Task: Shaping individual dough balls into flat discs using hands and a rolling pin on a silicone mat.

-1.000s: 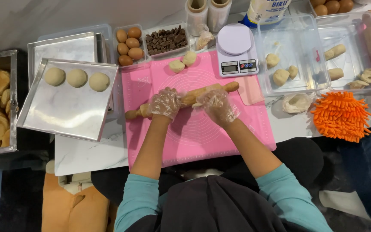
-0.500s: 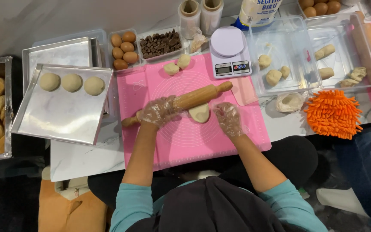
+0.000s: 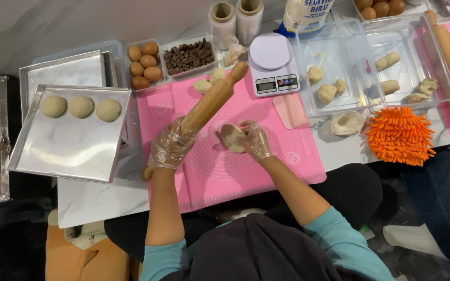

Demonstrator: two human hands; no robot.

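A flattened pale dough disc (image 3: 232,137) lay near the centre of the pink silicone mat (image 3: 266,171), pinched by the gloved right hand (image 3: 255,140). At its nine o'clock, the gloved left hand (image 3: 170,147) was clenched around a long wooden rolling pin (image 3: 212,101) angled toward one o'clock. A white kitchen scale (image 3: 271,65) stood at the disc's one o'clock.
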